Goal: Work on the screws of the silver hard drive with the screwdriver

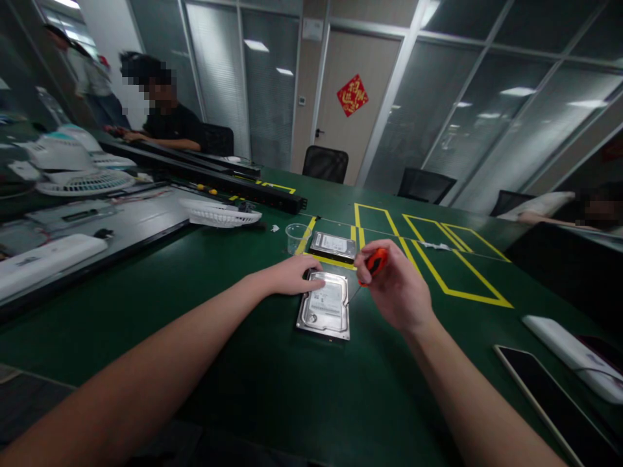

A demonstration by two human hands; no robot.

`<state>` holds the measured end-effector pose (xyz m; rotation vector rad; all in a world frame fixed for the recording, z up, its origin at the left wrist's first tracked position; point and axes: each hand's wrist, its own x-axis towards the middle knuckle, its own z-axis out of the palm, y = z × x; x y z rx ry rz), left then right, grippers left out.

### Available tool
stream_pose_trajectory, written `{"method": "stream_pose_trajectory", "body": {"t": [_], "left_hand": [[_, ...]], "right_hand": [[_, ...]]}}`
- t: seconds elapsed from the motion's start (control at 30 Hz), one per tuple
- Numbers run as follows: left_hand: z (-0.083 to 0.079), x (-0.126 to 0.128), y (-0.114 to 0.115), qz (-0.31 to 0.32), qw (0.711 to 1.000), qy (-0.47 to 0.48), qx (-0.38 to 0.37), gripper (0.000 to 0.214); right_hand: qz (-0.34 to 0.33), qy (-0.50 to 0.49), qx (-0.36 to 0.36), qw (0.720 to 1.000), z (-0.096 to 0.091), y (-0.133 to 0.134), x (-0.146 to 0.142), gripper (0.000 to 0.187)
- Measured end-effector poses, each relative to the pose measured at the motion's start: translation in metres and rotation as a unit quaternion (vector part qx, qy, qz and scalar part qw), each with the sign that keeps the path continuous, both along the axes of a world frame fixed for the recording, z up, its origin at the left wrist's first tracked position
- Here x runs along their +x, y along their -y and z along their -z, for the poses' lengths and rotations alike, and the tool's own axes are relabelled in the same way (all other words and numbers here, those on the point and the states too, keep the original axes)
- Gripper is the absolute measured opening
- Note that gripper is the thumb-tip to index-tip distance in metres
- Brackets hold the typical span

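A silver hard drive [324,308] with a white label lies flat on the green table in front of me. My left hand [294,274] grips its upper left corner, the thumb over the top face and the other fingers at the far edge. In my right hand [396,285] is a screwdriver with an orange and black handle [376,261]. Its thin shaft slants down to the left, and the tip is at the drive's right edge; whether it touches a screw I cannot tell. Just beyond lies a second hard drive [333,244], inside a yellow tape outline.
A clear plastic cup [295,239] stands left of the second drive. Dismantled panels [121,217], a white fan [80,162] and long black bars [214,175] fill the left side. A phone [549,402] and a white device [574,357] lie right. Another person [170,120] sits across the table.
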<state>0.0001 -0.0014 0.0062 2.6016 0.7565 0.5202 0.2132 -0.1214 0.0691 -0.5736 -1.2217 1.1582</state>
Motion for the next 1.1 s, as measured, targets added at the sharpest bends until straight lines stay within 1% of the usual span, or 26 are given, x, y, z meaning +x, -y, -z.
{"method": "stream_pose_trajectory", "body": {"t": [0.03, 0.1, 0.3, 0.47, 0.5, 0.6, 0.67, 0.8, 0.97, 1.1], "left_hand": [[-0.0002, 0.0000, 0.0002, -0.001, 1.000, 0.001, 0.000, 0.038], [-0.0010, -0.0002, 0.0006, -0.001, 1.000, 0.002, -0.002, 0.038], [-0.0041, -0.0001, 0.0018, -0.002, 1.000, -0.004, -0.016, 0.038], [-0.0058, -0.0002, 0.0029, -0.004, 1.000, -0.012, -0.021, 0.038], [-0.0058, -0.0003, 0.0031, -0.004, 1.000, -0.011, -0.020, 0.038], [-0.0049, -0.0006, 0.0027, -0.003, 1.000, -0.005, -0.019, 0.038], [-0.0039, -0.0007, 0.0020, -0.002, 1.000, -0.003, -0.020, 0.038], [-0.0035, -0.0005, 0.0017, -0.002, 1.000, -0.002, -0.021, 0.039], [-0.0053, 0.0001, 0.0029, 0.003, 1.000, -0.004, -0.010, 0.035], [-0.0046, -0.0003, 0.0028, -0.002, 1.000, -0.004, -0.014, 0.037]], "right_hand": [[-0.001, -0.002, -0.001, 1.000, -0.0003, -0.0005, 0.0002, 0.029], [0.002, -0.001, -0.007, 1.000, -0.0007, -0.0018, 0.0012, 0.029], [0.028, 0.005, -0.011, 1.000, 0.0009, -0.0016, 0.0027, 0.012], [0.030, 0.002, -0.009, 1.000, -0.0004, -0.0005, 0.0009, 0.007], [0.027, 0.001, -0.009, 1.000, -0.0012, -0.0005, 0.0008, 0.009], [0.020, -0.002, -0.008, 1.000, -0.0035, -0.0008, 0.0012, 0.027], [0.023, 0.003, -0.011, 1.000, -0.0038, -0.0008, 0.0019, 0.031], [0.025, 0.025, -0.007, 0.999, -0.0023, -0.0010, 0.0026, 0.028], [0.018, 0.003, -0.001, 1.000, -0.0011, -0.0005, 0.0017, 0.014], [0.030, 0.002, -0.007, 1.000, -0.0016, 0.0005, 0.0012, 0.012]]}}
